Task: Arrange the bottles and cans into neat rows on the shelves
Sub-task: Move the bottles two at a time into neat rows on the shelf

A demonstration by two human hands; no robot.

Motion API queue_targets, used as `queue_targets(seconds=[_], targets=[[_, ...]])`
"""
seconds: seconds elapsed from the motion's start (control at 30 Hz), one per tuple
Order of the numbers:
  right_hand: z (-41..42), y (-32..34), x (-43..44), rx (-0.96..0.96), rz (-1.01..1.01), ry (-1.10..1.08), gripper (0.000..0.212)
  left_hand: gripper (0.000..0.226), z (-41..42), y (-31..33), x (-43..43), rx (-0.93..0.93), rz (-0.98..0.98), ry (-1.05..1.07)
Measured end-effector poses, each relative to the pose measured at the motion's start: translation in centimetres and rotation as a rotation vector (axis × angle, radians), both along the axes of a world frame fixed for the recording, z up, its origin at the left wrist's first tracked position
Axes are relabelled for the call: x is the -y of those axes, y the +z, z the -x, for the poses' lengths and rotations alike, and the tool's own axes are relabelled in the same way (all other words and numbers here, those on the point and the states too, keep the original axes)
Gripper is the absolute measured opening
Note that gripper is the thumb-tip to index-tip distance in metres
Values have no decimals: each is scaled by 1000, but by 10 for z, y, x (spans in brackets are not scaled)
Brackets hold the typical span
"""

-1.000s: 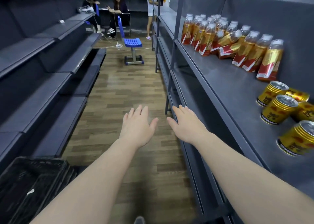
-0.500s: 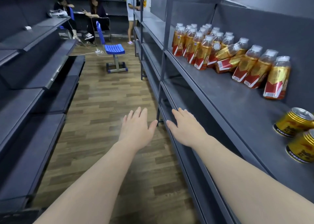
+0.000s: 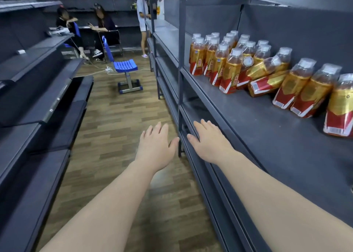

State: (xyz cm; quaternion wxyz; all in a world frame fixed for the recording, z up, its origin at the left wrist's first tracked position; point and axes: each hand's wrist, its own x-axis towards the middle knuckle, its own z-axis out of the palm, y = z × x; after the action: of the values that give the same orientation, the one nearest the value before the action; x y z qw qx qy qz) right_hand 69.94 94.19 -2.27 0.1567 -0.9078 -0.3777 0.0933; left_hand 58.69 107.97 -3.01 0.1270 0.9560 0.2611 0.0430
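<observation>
Both hands are out front, flat and empty. The left hand [image 3: 155, 146] hangs over the wooden floor [image 3: 118, 137] of the aisle, fingers straight. The right hand [image 3: 209, 142] is just beside it, fingers straight, at the front rail of the lower shelf [image 3: 202, 177]; touching or not, can't tell. The bottles [image 3: 219, 60] are on the upper shelf [image 3: 267, 137] to the right, well apart from both hands. A cluster stands at the far end, two tipped bottles [image 3: 264, 83] lean against it, and three more stand nearer. A blue chair [image 3: 125, 66] stands far down the aisle.
</observation>
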Motion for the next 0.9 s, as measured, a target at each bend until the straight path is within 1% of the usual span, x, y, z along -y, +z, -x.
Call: queue_targets(seconds=[0.23, 0.47, 0.73, 0.9], targets=[[-87, 11, -2, -9, -32, -52, 63, 67, -96, 11, -6, 12, -38, -69], [-148, 10, 29, 1, -31, -212, 64, 68, -182, 15, 15, 64, -39, -212], [-184, 12, 93, 44, -51, -477, 62, 68, -267, 20, 75, 171, 15, -537], [-189, 14, 135, 115, -117, -692, 62, 66, -314, 13, 111, 181, 94, -756]])
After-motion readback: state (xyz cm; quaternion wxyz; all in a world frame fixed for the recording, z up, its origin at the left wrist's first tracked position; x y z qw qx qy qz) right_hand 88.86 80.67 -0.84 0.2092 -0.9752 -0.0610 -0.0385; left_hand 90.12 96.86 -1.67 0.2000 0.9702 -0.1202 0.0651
